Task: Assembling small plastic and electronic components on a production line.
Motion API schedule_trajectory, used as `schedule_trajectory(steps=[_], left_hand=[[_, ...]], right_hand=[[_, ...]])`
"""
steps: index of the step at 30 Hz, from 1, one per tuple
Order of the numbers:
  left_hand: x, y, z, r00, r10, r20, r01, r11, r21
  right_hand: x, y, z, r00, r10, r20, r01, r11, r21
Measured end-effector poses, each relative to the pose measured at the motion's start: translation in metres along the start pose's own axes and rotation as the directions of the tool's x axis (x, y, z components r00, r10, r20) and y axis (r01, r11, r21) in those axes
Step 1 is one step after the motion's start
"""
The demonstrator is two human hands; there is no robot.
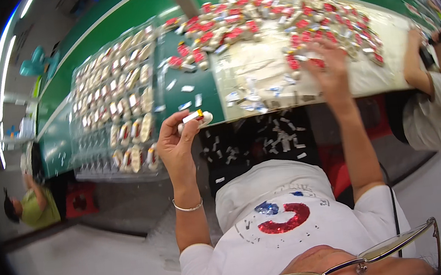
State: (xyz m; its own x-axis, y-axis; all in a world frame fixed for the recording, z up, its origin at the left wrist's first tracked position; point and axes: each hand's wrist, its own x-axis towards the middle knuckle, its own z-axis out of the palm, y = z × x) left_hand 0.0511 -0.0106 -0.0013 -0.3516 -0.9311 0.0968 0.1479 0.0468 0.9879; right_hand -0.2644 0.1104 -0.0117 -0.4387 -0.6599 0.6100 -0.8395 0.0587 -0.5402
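My left hand (177, 142) is closed in a pinch on a small cream-and-red piece (195, 118) with a white strip and a yellow end. It holds the piece up in front of the table's near edge. My right hand (330, 69) reaches over the near side of a large pile of similar red-and-cream pieces (251, 19). Motion smears its fingers, so whether they grip a piece cannot be made out. Close beneath its fingertips lie several red pieces (294, 61).
A clear plastic tray (88, 154) on the left holds rows of such pieces. White paper scraps (252, 104) lie on the cream sheet (255, 61) and on a dark cloth (217, 156) over my lap. Another person's arm (414, 58) rests at the right; another person (36, 202) is far left.
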Motion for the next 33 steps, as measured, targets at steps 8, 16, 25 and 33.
schedule_trajectory(steps=[8, 16, 25, 33], left_hand=[[-0.004, 0.023, -0.107, 0.949, 0.135, -0.285, -0.108, 0.988, 0.111], [-0.001, 0.015, -0.222, 0.755, 0.37, -0.542, 0.038, 0.8, 0.598], [0.024, 0.009, -0.238, 0.859, 0.445, -0.254, 0.238, 0.093, 0.967], [0.024, 0.016, -0.224, 0.827, 0.547, -0.13, 0.022, 0.199, 0.98]], right_hand=[[-0.017, 0.057, -0.017, 0.985, 0.053, 0.163, -0.016, 0.975, -0.22], [0.001, -0.032, 0.064, 0.951, -0.046, 0.306, 0.054, 0.998, -0.015], [0.015, -0.057, 0.083, 0.96, -0.09, 0.265, 0.05, 0.987, 0.155], [-0.003, -0.05, 0.046, 0.954, 0.05, 0.297, -0.078, 0.994, 0.082]])
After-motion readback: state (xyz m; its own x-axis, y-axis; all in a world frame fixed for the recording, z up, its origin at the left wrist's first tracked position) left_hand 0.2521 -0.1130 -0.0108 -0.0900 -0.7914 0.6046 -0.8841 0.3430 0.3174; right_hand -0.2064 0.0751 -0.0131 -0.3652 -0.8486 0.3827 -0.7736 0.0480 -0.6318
